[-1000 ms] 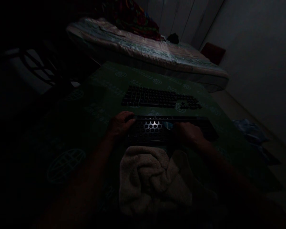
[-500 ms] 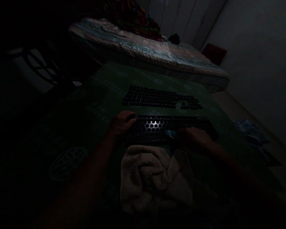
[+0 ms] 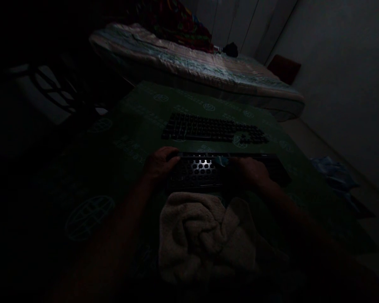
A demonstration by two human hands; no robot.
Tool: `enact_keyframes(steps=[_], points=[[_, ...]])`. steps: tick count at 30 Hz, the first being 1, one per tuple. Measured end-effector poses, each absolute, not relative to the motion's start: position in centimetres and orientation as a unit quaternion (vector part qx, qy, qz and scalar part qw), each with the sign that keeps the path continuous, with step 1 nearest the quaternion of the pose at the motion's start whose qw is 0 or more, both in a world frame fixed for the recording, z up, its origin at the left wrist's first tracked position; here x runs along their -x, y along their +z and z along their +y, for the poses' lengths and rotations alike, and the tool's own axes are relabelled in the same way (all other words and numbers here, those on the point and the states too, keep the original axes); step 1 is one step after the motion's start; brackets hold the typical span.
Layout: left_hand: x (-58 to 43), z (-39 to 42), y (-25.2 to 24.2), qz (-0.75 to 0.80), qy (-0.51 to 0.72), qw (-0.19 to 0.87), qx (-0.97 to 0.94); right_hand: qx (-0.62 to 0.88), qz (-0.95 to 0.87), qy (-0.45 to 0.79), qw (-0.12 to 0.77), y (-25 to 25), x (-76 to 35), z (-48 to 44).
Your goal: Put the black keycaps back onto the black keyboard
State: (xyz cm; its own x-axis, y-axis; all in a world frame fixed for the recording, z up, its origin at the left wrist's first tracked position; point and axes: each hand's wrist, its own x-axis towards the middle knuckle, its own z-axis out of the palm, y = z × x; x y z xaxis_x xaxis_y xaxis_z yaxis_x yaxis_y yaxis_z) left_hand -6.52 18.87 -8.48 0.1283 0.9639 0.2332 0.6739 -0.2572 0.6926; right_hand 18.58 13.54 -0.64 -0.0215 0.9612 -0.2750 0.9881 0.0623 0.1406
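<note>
In the dim head view, a black keyboard frame point(image 3: 204, 171) without keycaps lies crosswise on a green table cover, a bright reflection on its holes. My left hand point(image 3: 160, 164) is closed on its left end, thumb along the near side. My right hand point(image 3: 252, 170) is closed over the frame's right half, around a tool with a blue, brush-like tip point(image 3: 221, 161). That tip is at the upper part of the frame; the handle is hidden in the hand and shadow. Beyond the frame, black keycaps point(image 3: 202, 128) are laid out in keyboard order.
A crumpled beige towel point(image 3: 205, 235) lies just in front of the frame. The green table cover point(image 3: 120, 164) has white globe prints. Past the table is a bed with a patterned mattress point(image 3: 189, 63). Bluish cloth point(image 3: 334, 170) lies low at the right.
My right hand and the blue tip have moved away from me and slightly left, from the frame's middle rows to its far edge. My left hand has stayed in place.
</note>
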Motion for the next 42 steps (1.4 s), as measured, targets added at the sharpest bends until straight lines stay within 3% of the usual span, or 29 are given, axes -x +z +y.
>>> enact_keyframes(steps=[5,15,22,28,34,42], points=[[6.4,18.7,-8.3,0.564,0.338,0.224,-0.719,-0.651,0.731,-0.032,0.203,-0.1,-18.0,13.4],[6.5,18.9,-8.4,0.557,0.34,0.218,-0.726,-0.686,0.689,-0.116,0.203,0.4,-17.5,12.7],[6.6,19.0,-8.6,0.554,0.338,0.216,-0.729,-0.632,0.732,-0.097,0.236,1.3,-18.4,12.2],[6.7,19.2,-9.0,0.547,0.347,0.212,-0.732,-0.687,0.705,-0.08,0.156,1.2,-19.5,13.4],[6.5,18.8,-8.6,0.551,0.348,0.21,-0.729,-0.678,0.721,-0.054,0.133,-0.6,-18.0,14.0],[6.5,18.8,-8.5,0.553,0.346,0.211,-0.728,-0.613,0.759,-0.026,0.217,0.1,-17.3,13.9]])
